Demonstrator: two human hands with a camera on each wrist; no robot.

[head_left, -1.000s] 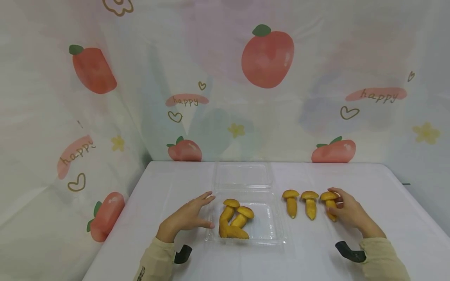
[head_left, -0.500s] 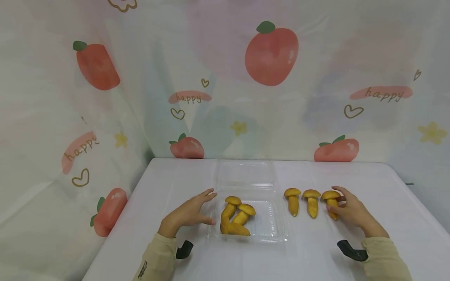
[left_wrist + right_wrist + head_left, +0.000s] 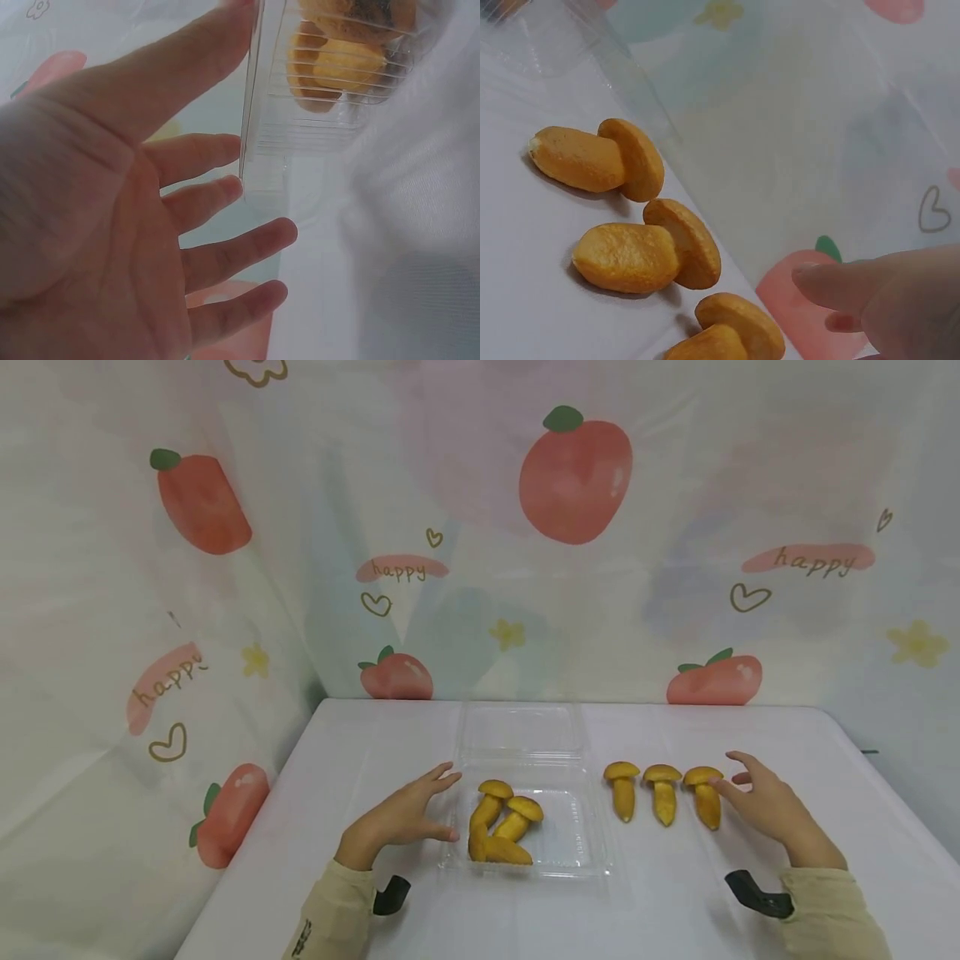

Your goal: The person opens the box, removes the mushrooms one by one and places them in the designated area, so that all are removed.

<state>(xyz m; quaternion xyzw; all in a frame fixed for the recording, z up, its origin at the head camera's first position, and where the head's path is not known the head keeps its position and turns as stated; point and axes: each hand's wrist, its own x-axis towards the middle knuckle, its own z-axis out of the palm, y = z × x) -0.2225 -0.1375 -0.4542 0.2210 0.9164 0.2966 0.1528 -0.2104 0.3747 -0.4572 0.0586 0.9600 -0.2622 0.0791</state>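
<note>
Three yellow toy mushrooms lie in a row on the table right of a clear plastic box (image 3: 558, 835): the left one (image 3: 622, 793), the middle one (image 3: 663, 797) and the right one (image 3: 707, 800). Inside the box, at its left side, are several more mushrooms (image 3: 517, 820). My right hand (image 3: 772, 810) is beside the right mushroom, fingers apart and holding nothing; in the right wrist view its fingertips (image 3: 810, 281) stand off from the mushrooms. My left hand (image 3: 397, 818) is spread at the box's left edge, its thumb by the rim (image 3: 253, 90) in the left wrist view.
The box's clear lid (image 3: 521, 732) lies folded back behind it. A white cloth covers the table (image 3: 645, 910), and a patterned curtain (image 3: 465, 468) hangs behind and along the left side. Black straps stick out at both wrists.
My right hand has let go of the right mushroom and moved slightly to the right, its fingers opening. That mushroom stands nearly as it was. The left hand stays at the box.
</note>
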